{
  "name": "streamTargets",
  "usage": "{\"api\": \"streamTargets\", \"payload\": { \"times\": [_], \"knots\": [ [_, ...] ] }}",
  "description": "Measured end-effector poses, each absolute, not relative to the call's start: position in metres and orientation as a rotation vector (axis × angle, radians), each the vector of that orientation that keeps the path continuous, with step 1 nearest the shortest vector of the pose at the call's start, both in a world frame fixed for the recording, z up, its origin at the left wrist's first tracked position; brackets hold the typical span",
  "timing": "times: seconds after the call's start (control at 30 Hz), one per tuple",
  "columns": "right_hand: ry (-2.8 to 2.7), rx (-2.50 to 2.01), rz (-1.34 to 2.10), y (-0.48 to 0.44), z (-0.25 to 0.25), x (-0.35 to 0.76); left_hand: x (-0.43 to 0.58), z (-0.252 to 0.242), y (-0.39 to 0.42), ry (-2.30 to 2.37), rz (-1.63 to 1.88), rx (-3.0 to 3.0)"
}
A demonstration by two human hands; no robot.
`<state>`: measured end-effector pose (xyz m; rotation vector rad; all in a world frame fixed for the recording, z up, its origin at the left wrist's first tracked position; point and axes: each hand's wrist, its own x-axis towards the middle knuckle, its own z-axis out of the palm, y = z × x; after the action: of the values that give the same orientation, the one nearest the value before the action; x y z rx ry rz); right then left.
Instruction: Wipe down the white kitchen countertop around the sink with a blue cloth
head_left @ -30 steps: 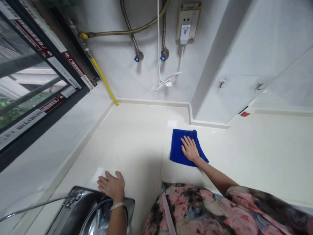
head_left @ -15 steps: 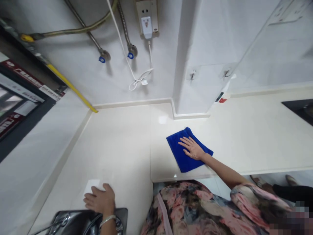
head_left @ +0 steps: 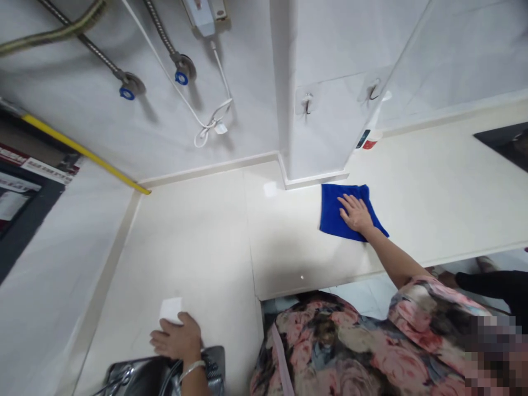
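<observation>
Under my right hand [head_left: 357, 213] a blue cloth [head_left: 334, 217] lies spread on the cream countertop [head_left: 202, 236], close to the base of the wall pillar. The fingers of that hand are stretched out flat and press on the cloth. My left hand [head_left: 178, 336], with a bangle at the wrist, is spread with its palm down on the counter's left part. It holds nothing. Just below it stands a black bag [head_left: 140, 377], partly covered by the wrist and cut off by the lower edge.
A yellow pipe [head_left: 86, 151] runs down to the counter's left back corner. Valves with blue knobs [head_left: 181, 77] and a bundled white cable [head_left: 212, 126] hang on the wall. A white container [head_left: 371, 140] stands behind the pillar; a black hob [head_left: 507, 140] is at right. Another person's dark-clothed leg [head_left: 487, 283] shows at lower right.
My right hand has slid the blue cloth to the right and towards the pillar. The left hand stays on the counter near the bag. The view has shifted somewhat.
</observation>
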<state>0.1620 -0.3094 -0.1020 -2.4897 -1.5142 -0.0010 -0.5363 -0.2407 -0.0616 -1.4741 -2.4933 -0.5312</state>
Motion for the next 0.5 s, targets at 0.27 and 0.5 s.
{"api": "streamTargets", "payload": {
  "times": [0.27,0.5],
  "knots": [
    [-1.125,-2.629,-0.175,-0.389,-0.115,0.154,-0.537,-0.068,-0.242,-2.551,-0.638,-1.458],
    [-1.152,-2.617,-0.3,-0.421,-0.12,0.091,-0.535,-0.077,-0.246,-2.63,-0.685,-1.434]
  ]
}}
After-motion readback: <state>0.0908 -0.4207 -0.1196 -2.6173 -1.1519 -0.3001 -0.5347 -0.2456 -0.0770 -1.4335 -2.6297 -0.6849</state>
